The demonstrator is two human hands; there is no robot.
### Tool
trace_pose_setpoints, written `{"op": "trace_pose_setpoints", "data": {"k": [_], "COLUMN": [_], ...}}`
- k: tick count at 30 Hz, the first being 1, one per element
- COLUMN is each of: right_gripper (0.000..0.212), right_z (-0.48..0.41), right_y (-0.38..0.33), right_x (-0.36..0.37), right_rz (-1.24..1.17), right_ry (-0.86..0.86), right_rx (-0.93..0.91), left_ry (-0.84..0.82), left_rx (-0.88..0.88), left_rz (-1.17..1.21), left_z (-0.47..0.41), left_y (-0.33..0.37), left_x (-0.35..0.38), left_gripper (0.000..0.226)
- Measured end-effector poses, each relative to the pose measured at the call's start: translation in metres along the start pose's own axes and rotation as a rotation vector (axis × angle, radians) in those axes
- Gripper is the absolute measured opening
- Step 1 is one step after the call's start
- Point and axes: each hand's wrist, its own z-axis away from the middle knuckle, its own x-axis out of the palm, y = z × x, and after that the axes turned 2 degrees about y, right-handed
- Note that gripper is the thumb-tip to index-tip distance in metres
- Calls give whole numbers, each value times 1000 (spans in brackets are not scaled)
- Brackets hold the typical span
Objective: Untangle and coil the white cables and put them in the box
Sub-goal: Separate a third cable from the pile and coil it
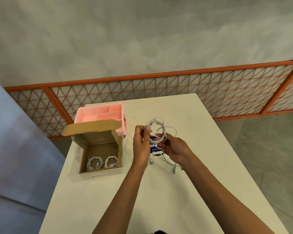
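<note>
**White cable [156, 130] held as a loose coil**

The coil hangs above the table [176, 191]: the left hand [140, 144] pinches its top-left side between thumb and fingers, the right hand [174, 149] grips its lower side in curled fingers. Its plug ends trail onto the table. Left of the hands, two coiled cables [91, 164] lie in the open cardboard box [101, 149]. A pink organizer [85, 114] stands behind the box.

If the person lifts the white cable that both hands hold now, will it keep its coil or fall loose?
Probably floppy: the white cable bends in loose loops between the left hand and right hand, and ends hang below them. Likely light, since a mere pinch carries it. Its uneven loops may spring apart if released.
</note>
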Motion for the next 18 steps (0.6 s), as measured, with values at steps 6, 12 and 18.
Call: {"op": "trace_pose_setpoints", "data": {"k": [6, 12, 18], "right_gripper": [17, 18, 26], "right_z": [2, 1, 2], "right_y": [-5, -5, -5], "right_x": [-1, 1, -4], "right_rz": [-33, -56, 80], "right_ry": [75, 141, 37], "right_rx": [78, 71, -139], "left_ry": [22, 96, 210], "left_rx": [24, 94, 125], "left_rz": [-43, -147, -195], "left_z": [-1, 1, -2], "left_y": [-4, -6, -12], "left_x": [-1, 3, -2], "left_gripper": [15, 18, 18]}}
